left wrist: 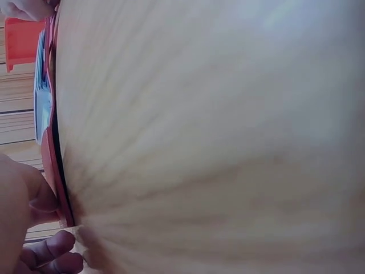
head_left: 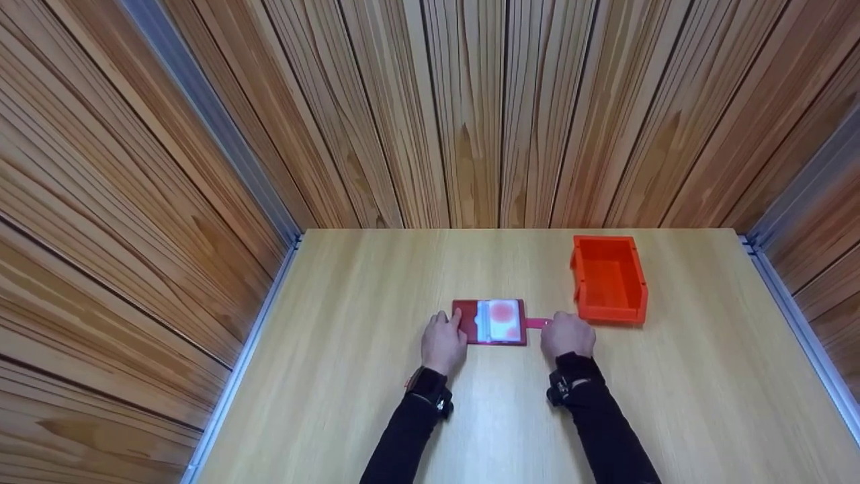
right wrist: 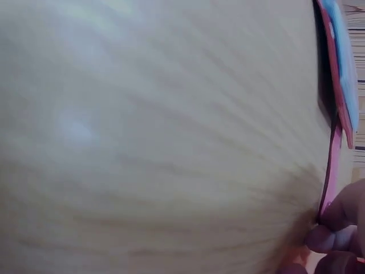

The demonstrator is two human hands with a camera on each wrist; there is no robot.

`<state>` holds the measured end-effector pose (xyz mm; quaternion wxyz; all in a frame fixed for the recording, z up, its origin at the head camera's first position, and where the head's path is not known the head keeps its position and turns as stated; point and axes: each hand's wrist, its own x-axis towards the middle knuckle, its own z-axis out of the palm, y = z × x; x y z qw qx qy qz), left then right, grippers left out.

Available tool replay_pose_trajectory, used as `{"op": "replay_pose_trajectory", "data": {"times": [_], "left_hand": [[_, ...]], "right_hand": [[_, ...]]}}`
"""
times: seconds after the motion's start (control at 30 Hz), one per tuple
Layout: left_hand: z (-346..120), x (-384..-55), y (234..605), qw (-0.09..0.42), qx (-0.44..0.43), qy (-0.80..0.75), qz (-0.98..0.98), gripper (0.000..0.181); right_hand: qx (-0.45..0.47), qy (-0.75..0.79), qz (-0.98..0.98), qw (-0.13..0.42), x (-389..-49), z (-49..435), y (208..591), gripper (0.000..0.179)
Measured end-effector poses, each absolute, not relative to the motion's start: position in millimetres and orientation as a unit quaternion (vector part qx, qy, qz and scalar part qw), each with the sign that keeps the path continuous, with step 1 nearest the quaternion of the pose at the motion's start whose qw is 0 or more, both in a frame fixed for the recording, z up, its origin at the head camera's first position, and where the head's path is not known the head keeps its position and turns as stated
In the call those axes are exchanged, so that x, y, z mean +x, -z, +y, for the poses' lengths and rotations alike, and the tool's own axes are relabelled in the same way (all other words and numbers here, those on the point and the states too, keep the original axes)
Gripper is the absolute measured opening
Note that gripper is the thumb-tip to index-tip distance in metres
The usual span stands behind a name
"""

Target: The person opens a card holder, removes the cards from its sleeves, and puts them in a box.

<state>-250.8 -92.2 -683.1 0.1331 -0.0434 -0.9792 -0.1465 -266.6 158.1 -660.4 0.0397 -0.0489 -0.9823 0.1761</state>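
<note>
An open red card holder (head_left: 468,321) lies flat on the table, with clear plastic sleeves (head_left: 504,319) over its right half. My left hand (head_left: 445,341) holds its left edge. In the left wrist view the thumb (left wrist: 43,197) presses on the red cover, and the other fingertips (left wrist: 60,242) sit just past that edge. From the holder's right side a pink strap (head_left: 537,323) sticks out, and my right hand (head_left: 568,335) pinches its end. The right wrist view shows thumb and finger together at the strap (right wrist: 332,165); the remaining fingers are curled.
An orange open-fronted bin (head_left: 610,279) stands on the table just beyond my right hand. The light wooden table (head_left: 349,376) is bounded by wood-panelled walls (head_left: 470,114) at the back and sides, with metal rails (head_left: 245,349) along its side edges.
</note>
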Motion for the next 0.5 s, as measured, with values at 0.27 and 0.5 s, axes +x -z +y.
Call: {"op": "replay_pose_trajectory", "data": {"times": [0.27, 0.5], "left_hand": [[-95.3, -251.2, 677.9, 0.133, -0.045, 0.128, -0.982, 0.046], [-88.5, -249.3, 682.8, 0.127, -0.045, 0.129, -0.983, 0.048]], "right_hand": [[0.07, -0.234, -0.967, 0.079, -272.2, 138.6, 650.3, 0.032], [0.128, -0.255, -0.953, -0.106, -275.0, 135.6, 651.0, 0.081]]}}
